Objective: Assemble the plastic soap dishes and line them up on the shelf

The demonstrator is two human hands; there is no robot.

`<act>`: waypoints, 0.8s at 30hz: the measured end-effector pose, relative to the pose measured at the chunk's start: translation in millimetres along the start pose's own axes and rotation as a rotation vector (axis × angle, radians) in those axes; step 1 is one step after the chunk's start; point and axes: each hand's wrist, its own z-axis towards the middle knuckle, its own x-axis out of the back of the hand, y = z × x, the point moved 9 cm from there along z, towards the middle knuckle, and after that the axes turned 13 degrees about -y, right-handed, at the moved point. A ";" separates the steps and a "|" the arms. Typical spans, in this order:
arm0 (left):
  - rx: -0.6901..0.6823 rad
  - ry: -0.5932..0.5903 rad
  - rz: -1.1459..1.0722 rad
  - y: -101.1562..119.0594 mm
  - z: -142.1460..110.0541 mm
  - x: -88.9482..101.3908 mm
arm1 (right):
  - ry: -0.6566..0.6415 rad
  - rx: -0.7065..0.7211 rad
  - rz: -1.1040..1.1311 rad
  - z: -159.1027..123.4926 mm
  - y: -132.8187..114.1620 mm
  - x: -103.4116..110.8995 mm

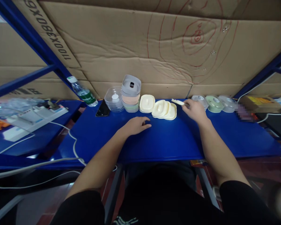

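Held at its edge in my right hand point(194, 110) is a cream plastic lid point(177, 102), seen nearly side-on and raised above the table. To its left, several overlapping cream lids point(160, 108) lie fanned out on the blue table, beside a short stack of cream lids point(147, 102). My left hand point(138, 125) is low over the table in front of that stack, thumb and fingers apart, with nothing in it. Behind my left hand stands a stack of square frames or cups in grey, peach and green point(131, 98), next to nested clear containers point(114, 98).
A dark phone point(103, 109) and a water bottle point(85, 93) are at the left. Lidded tubs, including a green one point(214, 103), line the back right near a cardboard box point(259, 104). A white cable point(75, 145) crosses the table's left side; cardboard walls the back.
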 end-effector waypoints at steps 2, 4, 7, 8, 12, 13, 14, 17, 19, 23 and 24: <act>-0.007 0.008 0.000 0.1 0.1 0.4 | 0.168 -0.048 0.052 -3.8 5.8 13.3; -0.019 0.026 -0.004 1.3 -0.1 1.3 | 0.335 -0.083 0.157 -9.6 13.2 24.2; -0.051 0.103 -0.028 5.8 -2.2 7.0 | 0.521 -0.077 0.426 -19.5 17.7 32.9; -0.067 0.144 -0.050 7.3 -3.6 10.4 | 0.537 -0.057 0.532 -21.4 14.7 32.0; -0.176 0.295 -0.257 7.5 -11.0 25.1 | 0.307 0.067 0.885 -20.9 -26.3 7.1; -0.203 0.312 -0.310 5.6 -12.1 27.2 | 0.211 0.082 0.925 -21.2 -39.9 -3.0; -0.217 0.318 -0.346 2.9 -12.5 28.3 | 0.118 0.094 0.949 -22.1 -53.1 -13.2; -0.154 0.314 -0.335 -9.0 -10.7 27.6 | -0.078 0.099 0.967 -25.3 -79.8 -38.8; -0.067 0.328 -0.289 -17.5 -9.9 27.5 | -0.203 0.092 1.020 -25.2 -88.8 -53.8; 0.020 0.279 -0.136 -18.7 -8.2 25.7 | -0.517 0.059 1.155 -27.9 -98.4 -79.6; 0.032 0.239 -0.078 -17.2 -7.5 23.9 | -0.595 0.050 1.126 -30.5 -99.7 -84.4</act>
